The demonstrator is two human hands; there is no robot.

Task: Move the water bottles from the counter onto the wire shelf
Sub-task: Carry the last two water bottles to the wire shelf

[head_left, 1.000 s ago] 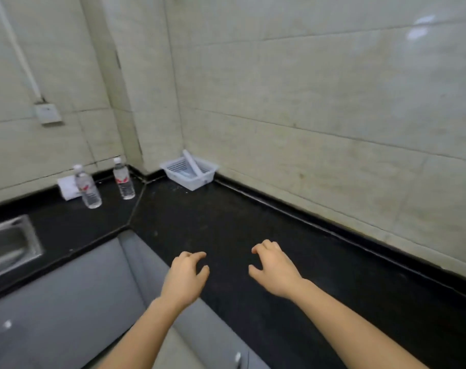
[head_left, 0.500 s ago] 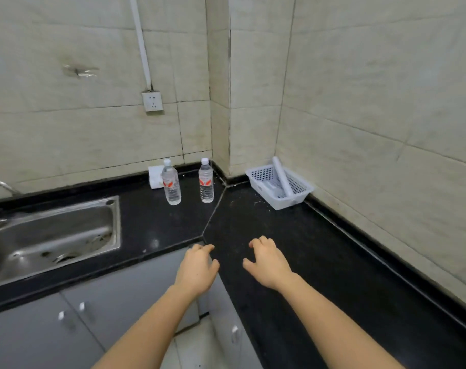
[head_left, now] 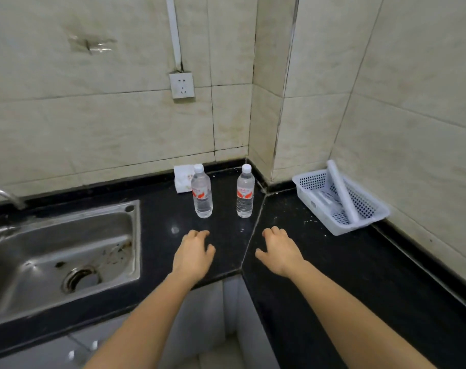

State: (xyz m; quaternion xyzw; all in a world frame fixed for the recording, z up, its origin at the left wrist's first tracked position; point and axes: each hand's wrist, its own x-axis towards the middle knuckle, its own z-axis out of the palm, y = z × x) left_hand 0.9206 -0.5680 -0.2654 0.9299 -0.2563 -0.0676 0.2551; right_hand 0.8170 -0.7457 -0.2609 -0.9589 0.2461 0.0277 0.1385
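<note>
Two clear water bottles with white caps and red labels stand upright on the black counter (head_left: 333, 262) near the wall corner: the left bottle (head_left: 201, 191) and the right bottle (head_left: 245, 191). My left hand (head_left: 193, 255) hovers palm down just in front of the left bottle, fingers loosely curled and holding nothing. My right hand (head_left: 279, 251) hovers in front and slightly right of the right bottle, fingers apart and empty. Neither hand touches a bottle. No wire shelf is in view.
A steel sink (head_left: 61, 259) with a tap (head_left: 5, 195) is set in the counter at left. A white perforated basket (head_left: 341, 201) holding a white tube sits against the right wall. A small white packet (head_left: 182, 178) lies behind the left bottle. A wall socket (head_left: 182, 85) hangs above.
The view has swung left, bringing the bottles to the centre and the sink into sight. Both hands have moved forward over the counter, closer to the bottles.
</note>
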